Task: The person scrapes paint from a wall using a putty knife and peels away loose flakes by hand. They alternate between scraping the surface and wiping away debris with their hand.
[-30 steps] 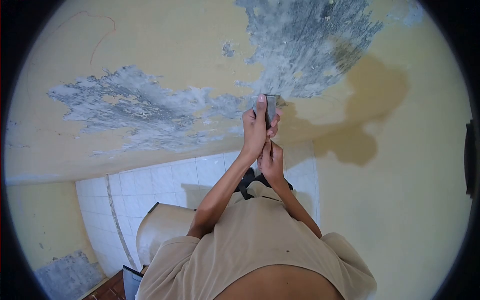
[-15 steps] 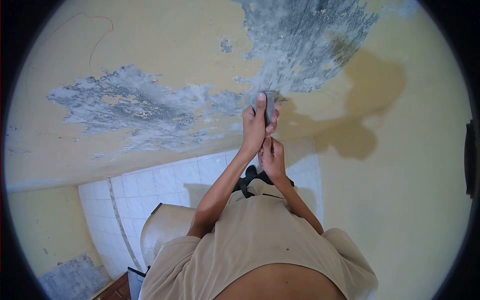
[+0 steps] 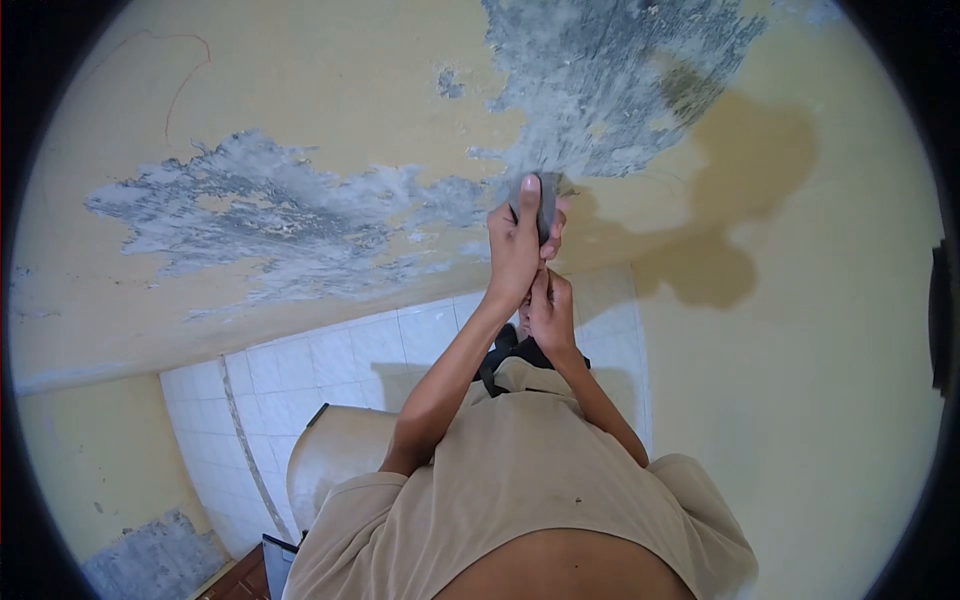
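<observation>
A person's own arms reach away from a beige shirt [image 3: 520, 480] toward a yellow painted wall [image 3: 330, 90]. Both hands meet near the middle of the view, one above the other.

The left hand [image 3: 517, 245] is uppermost. It is closed around a flat grey scraper [image 3: 547, 200], with the thumb stretched along the tool's face. The right hand [image 3: 551, 315] sits just below, touching the heel of the left. Its fingers are curled tight around the lower end of the same tool, and that end is hidden inside the grip.

The scraper's top edge is pressed against the wall. It touches the lower border of a large bare grey patch [image 3: 620, 80] where the paint is gone and the surface shows rough streaks. A second grey patch [image 3: 270, 215] — long and ragged — spreads across the wall to the left, well apart from the hands.

To the right of the hands, a dark shadow [image 3: 745, 190] falls on the intact yellow paint.

Below the painted area the wall is covered in white tiles [image 3: 330, 360]. A rounded cream object [image 3: 335, 455] stands against them at the lower left — what it is cannot be told. A black strap [image 3: 497, 360] shows between the forearms, just above the shirt.
</observation>
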Motion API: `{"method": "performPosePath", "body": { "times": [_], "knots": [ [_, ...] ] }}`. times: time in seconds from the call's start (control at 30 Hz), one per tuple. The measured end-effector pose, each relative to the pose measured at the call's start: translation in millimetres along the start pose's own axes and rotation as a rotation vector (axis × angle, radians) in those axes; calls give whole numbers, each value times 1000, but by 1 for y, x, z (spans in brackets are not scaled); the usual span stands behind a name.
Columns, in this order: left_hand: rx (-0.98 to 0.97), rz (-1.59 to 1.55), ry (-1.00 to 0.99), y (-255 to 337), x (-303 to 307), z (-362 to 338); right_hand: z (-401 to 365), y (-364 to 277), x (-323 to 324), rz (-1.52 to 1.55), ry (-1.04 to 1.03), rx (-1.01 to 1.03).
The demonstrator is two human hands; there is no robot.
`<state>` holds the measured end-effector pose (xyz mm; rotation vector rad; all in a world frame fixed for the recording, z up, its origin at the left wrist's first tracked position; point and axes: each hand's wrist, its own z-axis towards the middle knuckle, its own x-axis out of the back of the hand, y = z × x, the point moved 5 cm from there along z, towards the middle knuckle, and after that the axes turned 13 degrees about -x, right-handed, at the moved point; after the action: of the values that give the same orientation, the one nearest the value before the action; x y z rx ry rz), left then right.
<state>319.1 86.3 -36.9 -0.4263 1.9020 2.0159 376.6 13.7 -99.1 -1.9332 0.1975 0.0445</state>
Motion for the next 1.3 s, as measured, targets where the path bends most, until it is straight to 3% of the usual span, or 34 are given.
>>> {"method": "performPosePath", "body": {
  "times": [0.2,0.3,0.37,0.43,0.57,0.7,0.83,0.97,1.03,1.07,1.13,1.3],
  "knots": [
    [26,31,3,16,-2,-7,-14,-8,-4,54,-16,-8],
    [-5,-3,15,11,-1,-3,-6,-8,-2,-29,23,133],
    [14,21,28,8,3,-1,-6,-5,-7,62,-27,-25],
    [11,22,17,14,2,2,-12,-5,-9,83,-38,-61],
    [-1,35,22,-2,4,0,-1,-5,-3,10,-15,45],
    [17,62,11,15,0,1,-13,-7,-8,93,-38,-66],
    [5,32,8,-1,2,1,-5,0,-2,55,-18,23],
    [124,31,15,-1,4,-8,-13,10,-4,114,-20,-120],
    [35,3,32,14,-1,-9,-7,0,1,-76,17,195],
    [52,-1,33,13,-1,-8,-4,-1,1,-74,17,205],
    [60,27,25,1,3,-6,-3,9,-1,83,-43,28],
    [52,-9,-37,-6,5,-1,-4,8,-2,107,-48,15]
  ]
}}
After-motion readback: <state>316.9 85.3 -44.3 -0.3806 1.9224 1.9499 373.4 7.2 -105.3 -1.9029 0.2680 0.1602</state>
